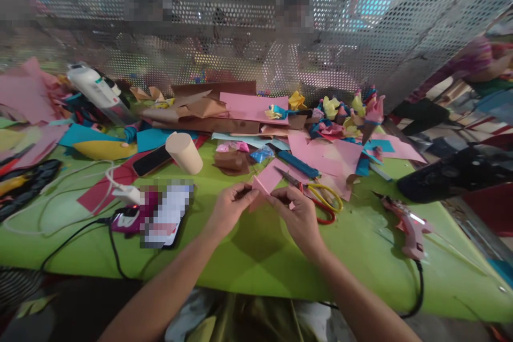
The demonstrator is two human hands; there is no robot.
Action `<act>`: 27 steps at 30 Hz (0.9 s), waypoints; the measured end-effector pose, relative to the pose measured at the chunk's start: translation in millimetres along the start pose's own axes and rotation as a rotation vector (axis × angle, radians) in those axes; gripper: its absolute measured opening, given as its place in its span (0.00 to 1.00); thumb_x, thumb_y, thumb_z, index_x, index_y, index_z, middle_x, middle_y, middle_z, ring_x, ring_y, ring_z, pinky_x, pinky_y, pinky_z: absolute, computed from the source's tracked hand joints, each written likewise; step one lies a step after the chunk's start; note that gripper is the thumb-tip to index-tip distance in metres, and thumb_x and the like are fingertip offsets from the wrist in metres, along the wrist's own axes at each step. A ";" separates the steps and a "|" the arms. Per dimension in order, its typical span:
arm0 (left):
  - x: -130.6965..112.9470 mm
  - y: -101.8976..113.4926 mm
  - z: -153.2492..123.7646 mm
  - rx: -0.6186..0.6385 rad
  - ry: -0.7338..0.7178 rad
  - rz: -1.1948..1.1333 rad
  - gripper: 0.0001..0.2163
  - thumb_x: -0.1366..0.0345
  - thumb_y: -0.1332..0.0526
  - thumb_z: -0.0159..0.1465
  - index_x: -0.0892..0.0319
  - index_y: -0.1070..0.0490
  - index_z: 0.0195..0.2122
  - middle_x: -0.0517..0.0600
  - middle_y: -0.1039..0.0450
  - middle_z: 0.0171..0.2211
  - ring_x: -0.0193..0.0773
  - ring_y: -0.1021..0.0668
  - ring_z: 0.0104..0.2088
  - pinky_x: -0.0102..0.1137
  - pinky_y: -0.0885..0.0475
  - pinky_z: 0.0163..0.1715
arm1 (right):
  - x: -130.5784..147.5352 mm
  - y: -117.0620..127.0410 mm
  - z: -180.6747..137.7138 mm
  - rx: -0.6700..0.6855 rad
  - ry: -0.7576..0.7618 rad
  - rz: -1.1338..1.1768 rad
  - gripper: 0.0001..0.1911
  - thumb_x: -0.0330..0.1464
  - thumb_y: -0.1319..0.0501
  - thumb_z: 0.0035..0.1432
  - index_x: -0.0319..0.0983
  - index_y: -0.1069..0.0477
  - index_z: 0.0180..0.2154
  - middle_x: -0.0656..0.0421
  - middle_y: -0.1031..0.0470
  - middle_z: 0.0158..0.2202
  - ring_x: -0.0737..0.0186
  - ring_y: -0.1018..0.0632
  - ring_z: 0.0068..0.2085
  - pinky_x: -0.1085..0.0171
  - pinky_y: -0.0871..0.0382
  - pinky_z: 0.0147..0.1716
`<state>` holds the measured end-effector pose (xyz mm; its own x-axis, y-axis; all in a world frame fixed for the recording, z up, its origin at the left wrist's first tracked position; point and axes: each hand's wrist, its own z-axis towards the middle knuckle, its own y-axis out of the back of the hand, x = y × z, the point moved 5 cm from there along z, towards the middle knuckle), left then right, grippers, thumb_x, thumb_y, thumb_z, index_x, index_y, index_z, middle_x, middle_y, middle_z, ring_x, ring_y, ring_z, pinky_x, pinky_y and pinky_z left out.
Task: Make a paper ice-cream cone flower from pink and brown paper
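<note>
Both my hands hold a small piece of pink paper (265, 182) above the green table (256, 246). My left hand (229, 208) pinches its left edge with closed fingers. My right hand (296, 215) grips the right edge, fingers curled. Scissors with yellow and red handles (320, 197) lie just right of my right hand. A pink glue gun (409, 227) rests farther right with its black cord running off the table edge.
A phone (164, 216) and charger cables lie at the left. A cream paper roll (184, 152) and a dark phone (151, 160) sit behind. Coloured paper scraps, brown card and paper cones crowd the back by a perforated metal screen (240, 21). A person sits at the far right.
</note>
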<state>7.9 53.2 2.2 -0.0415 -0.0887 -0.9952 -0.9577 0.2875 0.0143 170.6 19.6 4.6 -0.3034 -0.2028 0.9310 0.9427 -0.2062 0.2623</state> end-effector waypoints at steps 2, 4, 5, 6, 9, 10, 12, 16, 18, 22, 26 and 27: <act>0.4 -0.8 -0.2 0.006 0.006 0.011 0.17 0.51 0.34 0.58 0.61 0.22 0.37 0.51 0.20 0.35 0.40 0.22 0.36 0.31 0.28 0.37 | 1.2 -0.6 0.0 0.013 0.001 0.023 0.07 0.38 0.34 0.57 0.41 0.22 0.34 0.58 0.20 0.31 0.61 0.25 0.30 0.63 0.33 0.30; 1.1 -3.1 -0.4 0.030 0.008 0.034 0.16 0.52 0.35 0.59 0.62 0.22 0.37 0.52 0.20 0.34 0.40 0.22 0.35 0.31 0.28 0.36 | 2.2 -1.0 -0.2 0.016 0.010 0.031 0.07 0.38 0.34 0.57 0.41 0.21 0.35 0.58 0.20 0.32 0.61 0.25 0.31 0.63 0.33 0.30; 1.3 -4.4 -0.7 0.042 0.005 0.049 0.16 0.52 0.35 0.59 0.62 0.22 0.37 0.52 0.20 0.34 0.40 0.22 0.35 0.31 0.28 0.35 | 2.4 -0.8 -0.4 0.010 0.016 0.026 0.07 0.37 0.34 0.57 0.41 0.22 0.34 0.58 0.20 0.31 0.61 0.25 0.31 0.63 0.33 0.30; 1.2 -5.6 -1.0 0.052 -0.002 0.066 0.16 0.53 0.36 0.59 0.62 0.22 0.37 0.52 0.20 0.34 0.40 0.22 0.34 0.30 0.29 0.35 | 2.4 -0.6 -0.5 0.002 0.019 0.018 0.06 0.37 0.35 0.57 0.41 0.22 0.32 0.59 0.21 0.30 0.62 0.26 0.30 0.63 0.34 0.30; -1.2 -8.4 -2.5 0.068 -0.044 0.134 0.14 0.55 0.37 0.61 0.61 0.21 0.37 0.52 0.20 0.35 0.41 0.22 0.35 0.31 0.29 0.36 | 1.5 0.5 -0.7 -0.019 0.016 -0.001 0.07 0.36 0.35 0.57 0.41 0.24 0.28 0.60 0.23 0.26 0.62 0.27 0.28 0.64 0.35 0.29; -2.3 -8.9 -3.1 0.067 -0.060 0.161 0.13 0.56 0.37 0.61 0.61 0.21 0.38 0.52 0.20 0.35 0.41 0.22 0.36 0.31 0.29 0.37 | 1.4 0.9 -0.7 -0.025 0.012 -0.006 0.08 0.36 0.35 0.57 0.41 0.24 0.28 0.60 0.23 0.26 0.62 0.27 0.28 0.63 0.35 0.29; -3.4 -9.1 -4.1 0.066 -0.077 0.222 0.13 0.56 0.38 0.62 0.61 0.22 0.38 0.51 0.21 0.34 0.40 0.23 0.35 0.30 0.29 0.37 | 1.8 1.6 -0.6 -0.033 0.006 -0.007 0.07 0.37 0.35 0.56 0.41 0.23 0.29 0.59 0.23 0.27 0.62 0.27 0.28 0.63 0.34 0.29; -0.7 -11.6 -4.9 0.131 -0.072 0.316 0.14 0.56 0.40 0.64 0.62 0.22 0.36 0.50 0.22 0.30 0.40 0.24 0.33 0.29 0.31 0.34 | 4.4 1.1 -0.2 -0.021 -0.004 0.029 0.08 0.38 0.34 0.56 0.42 0.21 0.36 0.58 0.20 0.31 0.60 0.25 0.32 0.63 0.33 0.31; 0.2 -13.5 -4.8 0.172 -0.080 0.338 0.13 0.58 0.41 0.64 0.62 0.22 0.36 0.50 0.22 0.31 0.41 0.23 0.35 0.29 0.31 0.35 | 5.7 1.5 -0.1 -0.034 -0.001 0.034 0.07 0.37 0.34 0.56 0.42 0.21 0.33 0.58 0.21 0.30 0.61 0.26 0.31 0.63 0.34 0.31; -1.0 -15.5 -4.8 0.204 -0.093 0.360 0.12 0.60 0.42 0.65 0.62 0.23 0.36 0.51 0.22 0.33 0.41 0.23 0.35 0.29 0.31 0.35 | 6.2 1.9 0.0 -0.048 -0.004 0.022 0.08 0.37 0.34 0.56 0.41 0.23 0.27 0.59 0.22 0.27 0.61 0.27 0.29 0.63 0.34 0.31; -1.5 -16.7 -5.1 0.217 -0.090 0.379 0.11 0.61 0.42 0.65 0.62 0.23 0.35 0.51 0.23 0.32 0.41 0.23 0.35 0.29 0.31 0.35 | 3.1 1.7 -0.2 -0.043 -0.046 0.052 0.07 0.37 0.33 0.55 0.41 0.22 0.33 0.58 0.21 0.30 0.61 0.26 0.31 0.63 0.34 0.31; -1.1 -17.2 -5.2 0.225 -0.091 0.378 0.11 0.62 0.42 0.64 0.62 0.23 0.34 0.51 0.23 0.33 0.41 0.23 0.36 0.29 0.31 0.35 | 2.7 1.9 -0.3 -0.045 -0.049 0.054 0.07 0.37 0.34 0.55 0.41 0.22 0.33 0.58 0.21 0.30 0.61 0.26 0.31 0.63 0.34 0.31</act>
<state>23.0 43.4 3.6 -0.3416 0.1440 -0.9287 -0.7939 0.4846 0.3672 171.5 18.3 7.6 -0.2439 -0.1678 0.9552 0.9500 -0.2395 0.2005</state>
